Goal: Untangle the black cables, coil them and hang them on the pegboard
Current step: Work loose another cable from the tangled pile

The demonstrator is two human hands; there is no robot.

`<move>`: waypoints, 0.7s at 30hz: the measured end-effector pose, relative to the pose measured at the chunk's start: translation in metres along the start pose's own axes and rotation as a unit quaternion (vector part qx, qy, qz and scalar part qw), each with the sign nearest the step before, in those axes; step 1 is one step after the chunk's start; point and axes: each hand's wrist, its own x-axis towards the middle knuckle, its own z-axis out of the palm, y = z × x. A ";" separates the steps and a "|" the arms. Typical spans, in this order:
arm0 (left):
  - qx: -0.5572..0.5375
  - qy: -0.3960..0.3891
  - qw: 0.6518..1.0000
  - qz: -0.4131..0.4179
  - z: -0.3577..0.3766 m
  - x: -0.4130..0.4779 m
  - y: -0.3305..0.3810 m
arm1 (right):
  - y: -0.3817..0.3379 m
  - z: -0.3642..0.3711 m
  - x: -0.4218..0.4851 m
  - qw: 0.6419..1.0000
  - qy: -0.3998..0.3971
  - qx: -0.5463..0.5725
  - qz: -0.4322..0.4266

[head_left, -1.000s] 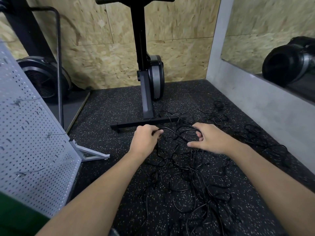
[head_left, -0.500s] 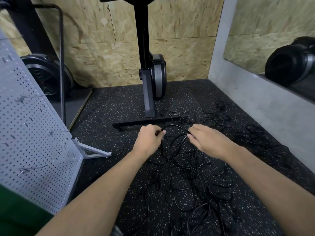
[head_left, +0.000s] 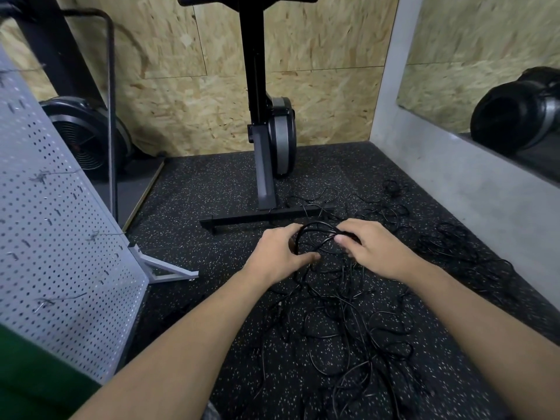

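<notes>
Floor (head_left: 212, 189): black speckled rubber, with everything below lying or standing on it.

Pegboard (head_left: 60, 237): grey, on its stand, at far left. It is well apart from the work and nearer the left arm. The hooks (head_left: 39, 177) that show carry no coil, so I judge that hanging has not begun.

Machine (head_left: 266, 165): a black upright on a cross-foot, just beyond the hands. A few strands lie at the foot's right end.

Cables (head_left: 348, 322): one loose black tangle. It spreads from under the hands toward the person, with more strands off to the right by the wall. Nothing is sorted yet, so the task is early.

Loop (head_left: 315, 227): a bundle of a few strands, raised off the heap and arching between the two hands. Its span runs left to right and its tails drop straight down into the tangle. The next pull likely has to go up and away from the heap, both hands being equally near.

Left hand (head_left: 278, 253): the fingers (head_left: 286, 234) curl round the loop's left end, with the thumb lying underneath.

Right hand (head_left: 375, 250): the thumb (head_left: 344, 237) pinches the loop's right end against bent fingers. How many strands it pinches I cannot tell.
</notes>
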 end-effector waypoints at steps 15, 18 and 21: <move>0.050 -0.034 0.993 0.097 0.001 -0.003 0.001 | 0.000 -0.006 -0.001 0.990 -0.110 0.047 0.072; 0.058 -0.031 0.993 0.099 0.004 0.000 -0.005 | 0.000 -0.007 -0.002 0.989 -0.112 0.045 0.083; 0.020 -0.025 0.996 0.088 0.003 0.003 -0.010 | 0.002 -0.007 -0.002 0.989 -0.112 0.028 0.087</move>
